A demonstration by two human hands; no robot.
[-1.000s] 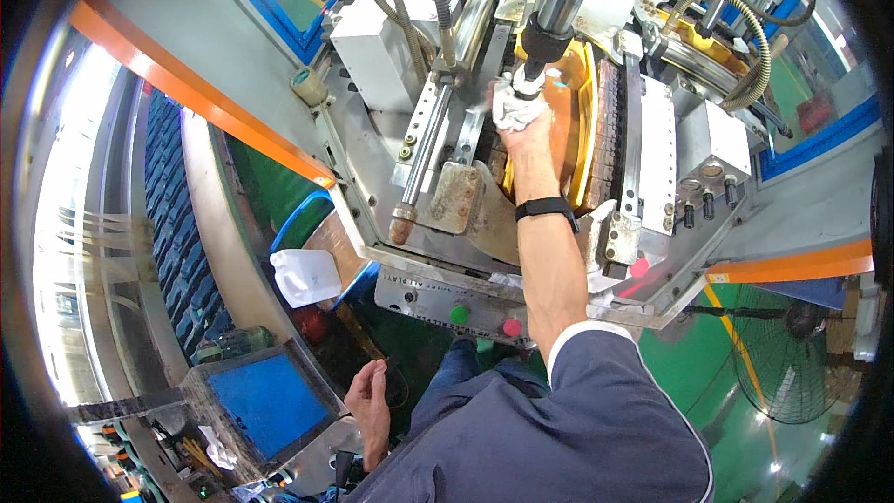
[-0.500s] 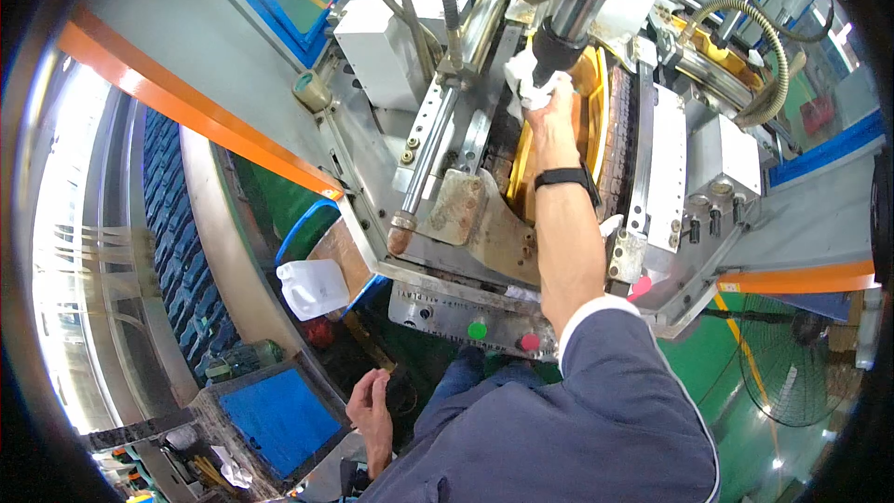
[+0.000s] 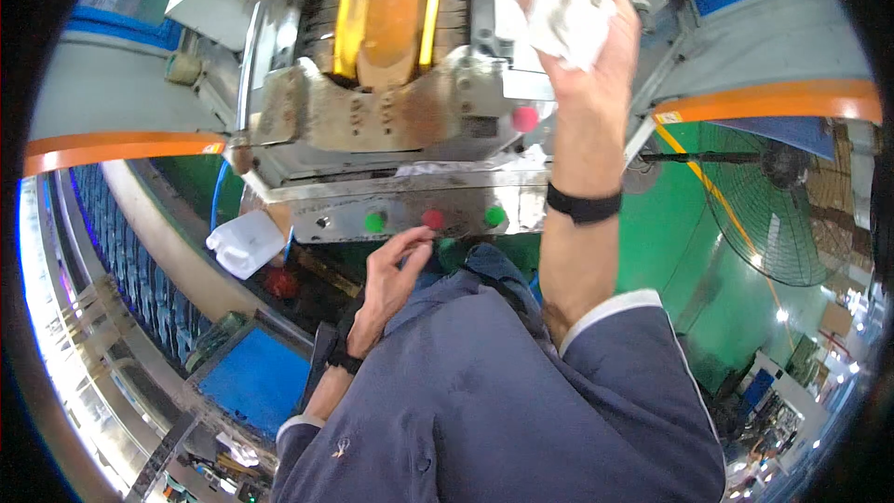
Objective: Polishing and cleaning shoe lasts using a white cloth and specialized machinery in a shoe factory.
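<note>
My right hand [image 3: 601,61] is raised over the right side of the machine, its fingers closed around a crumpled white cloth [image 3: 570,5]. Some of those fingers are covered by the cloth. At the front panel [image 3: 335,214], my left hand [image 3: 393,272] reaches up with its fingers stretched out and nothing in them. Its fingertips are at the lower edge of a red button [image 3: 433,219]; whether they touch it I cannot tell. One green button [image 3: 374,223] sits left of the red one and another green button [image 3: 494,216] sits right of it. Behind the panel is an orange-brown mould piece [image 3: 392,14] between yellow rails [image 3: 431,5].
A separate red knob [image 3: 525,118] is on the machine's right front. To the left are a white plastic jug [image 3: 246,244] and a blue-topped surface [image 3: 256,368]. A caged fan [image 3: 778,196] stands at the right. Orange-edged side panels [image 3: 121,151] flank the machine.
My right hand has left the mould area with the cloth and moved right. My left hand has risen from my side to the button panel. The view has turned as well.
</note>
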